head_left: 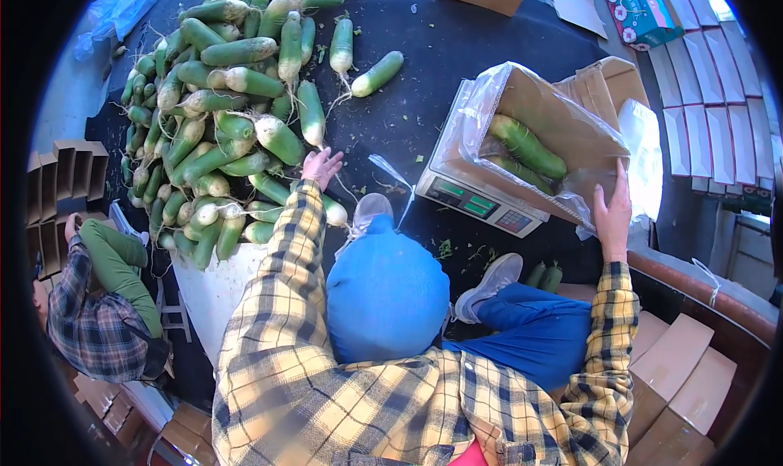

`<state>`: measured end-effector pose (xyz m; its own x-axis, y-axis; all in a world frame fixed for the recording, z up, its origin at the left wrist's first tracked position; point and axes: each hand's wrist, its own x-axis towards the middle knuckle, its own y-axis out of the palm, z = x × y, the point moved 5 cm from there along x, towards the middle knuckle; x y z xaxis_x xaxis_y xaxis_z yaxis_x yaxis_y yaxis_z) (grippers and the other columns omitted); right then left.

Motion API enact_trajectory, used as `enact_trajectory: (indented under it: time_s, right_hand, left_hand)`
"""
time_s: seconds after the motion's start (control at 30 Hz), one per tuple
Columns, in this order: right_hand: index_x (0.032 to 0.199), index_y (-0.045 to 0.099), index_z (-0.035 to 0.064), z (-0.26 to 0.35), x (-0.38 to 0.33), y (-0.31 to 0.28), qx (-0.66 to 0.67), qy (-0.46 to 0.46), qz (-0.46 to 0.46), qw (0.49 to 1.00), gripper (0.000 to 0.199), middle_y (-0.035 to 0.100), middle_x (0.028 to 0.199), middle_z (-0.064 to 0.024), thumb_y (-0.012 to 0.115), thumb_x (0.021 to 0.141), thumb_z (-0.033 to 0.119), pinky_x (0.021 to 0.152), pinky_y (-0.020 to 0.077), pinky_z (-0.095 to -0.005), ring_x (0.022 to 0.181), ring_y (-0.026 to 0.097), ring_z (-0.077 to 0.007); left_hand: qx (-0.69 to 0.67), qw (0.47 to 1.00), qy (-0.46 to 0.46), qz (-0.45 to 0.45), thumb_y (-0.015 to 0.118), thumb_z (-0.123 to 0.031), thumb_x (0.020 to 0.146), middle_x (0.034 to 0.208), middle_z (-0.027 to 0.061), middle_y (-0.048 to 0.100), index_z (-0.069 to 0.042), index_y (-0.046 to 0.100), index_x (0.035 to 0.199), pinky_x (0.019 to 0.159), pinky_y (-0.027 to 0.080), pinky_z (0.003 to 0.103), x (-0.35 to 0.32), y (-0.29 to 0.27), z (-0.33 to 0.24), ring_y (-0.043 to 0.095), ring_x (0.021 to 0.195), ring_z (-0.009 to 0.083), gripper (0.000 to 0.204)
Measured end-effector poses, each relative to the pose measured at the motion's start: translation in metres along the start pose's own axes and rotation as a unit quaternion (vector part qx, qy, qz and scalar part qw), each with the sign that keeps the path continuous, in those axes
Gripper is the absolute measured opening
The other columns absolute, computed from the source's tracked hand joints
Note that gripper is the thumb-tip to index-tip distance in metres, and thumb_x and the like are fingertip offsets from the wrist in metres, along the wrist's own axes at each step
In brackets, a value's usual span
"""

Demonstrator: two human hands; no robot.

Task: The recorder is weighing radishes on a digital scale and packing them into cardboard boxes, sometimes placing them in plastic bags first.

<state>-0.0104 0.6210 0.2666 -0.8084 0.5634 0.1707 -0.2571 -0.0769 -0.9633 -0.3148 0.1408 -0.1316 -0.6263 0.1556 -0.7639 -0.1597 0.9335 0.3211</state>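
My left hand reaches to the right edge of a large pile of green radishes. Its fingers are spread and hold nothing, just below the root end of one radish. I cannot tell whether the fingertips touch it. With my right hand I grip the near right wall of an open cardboard box, lined with clear plastic. Inside lie two green radishes. The box sits tilted on a white digital scale with lit green displays.
A single radish lies apart on the dark ground sheet. Two more rest by my shoe. Stacked white boxes stand at right, brown cartons behind me. Another person sits at left. An upright white strip stands near the scale.
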Motion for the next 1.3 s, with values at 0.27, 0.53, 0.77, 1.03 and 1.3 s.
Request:
enact_trajectory:
  time_s: [0.27,0.53,0.77,1.03,1.3]
  right_hand:
    - [0.151,0.035,0.0030,-0.001,0.001,0.004,0.011,-0.009,-0.005,1.000,0.064,0.054,0.135,-0.0258,0.059,0.092,0.012,0.108,0.0396,-0.0440,0.125,0.053,-0.0395]
    - [0.151,0.036,0.0030,0.002,0.001,0.002,0.006,-0.008,-0.005,1.000,0.064,0.054,0.135,-0.0256,0.059,0.092,0.014,0.108,0.0398,-0.0439,0.125,0.053,-0.0396]
    - [0.150,0.036,0.0034,-0.007,-0.002,0.002,0.012,-0.013,-0.018,1.000,0.065,0.054,0.135,-0.0260,0.060,0.091,0.015,0.106,0.0420,-0.0445,0.125,0.053,-0.0402]
    - [0.150,0.036,0.0060,-0.015,-0.005,0.000,-0.010,0.011,-0.041,0.999,0.068,0.058,0.124,-0.0239,0.062,0.089,0.020,0.092,0.0515,-0.0462,0.110,0.061,-0.0399]
    - [0.150,0.036,0.0071,-0.020,-0.012,0.002,0.034,0.063,-0.001,0.997,0.067,0.058,0.124,-0.0216,0.063,0.089,0.017,0.093,0.0506,-0.0450,0.111,0.061,-0.0389]
  left_hand:
    - [0.043,0.999,-0.023,0.012,0.059,-0.019,0.100,0.083,0.0002,0.058,-0.005,0.057,0.111,0.060,0.047,0.029,0.005,-0.015,-0.021,0.048,0.060,0.0093,0.018]
    - [0.230,0.969,-0.069,0.067,0.053,-0.026,0.103,0.068,-0.0054,0.050,-0.005,0.063,0.104,0.039,0.023,0.022,-0.104,-0.059,-0.005,0.030,0.044,0.0039,0.023]
    - [0.255,0.962,-0.063,0.076,0.058,-0.030,0.101,0.068,-0.0075,0.047,-0.006,0.062,0.101,0.040,0.021,0.021,-0.146,-0.049,-0.001,0.030,0.045,0.0018,0.024]
    - [0.337,0.927,0.101,0.128,0.056,-0.025,0.102,0.067,-0.0108,0.041,-0.005,0.062,0.104,0.043,0.022,0.016,-0.277,0.043,-0.110,0.032,0.051,-0.0010,0.021]
    - [0.563,0.730,0.217,0.321,0.060,-0.026,0.101,0.070,-0.0068,0.046,0.000,0.063,0.101,0.054,0.031,0.020,-0.386,0.262,-0.189,0.041,0.062,0.0020,0.026]
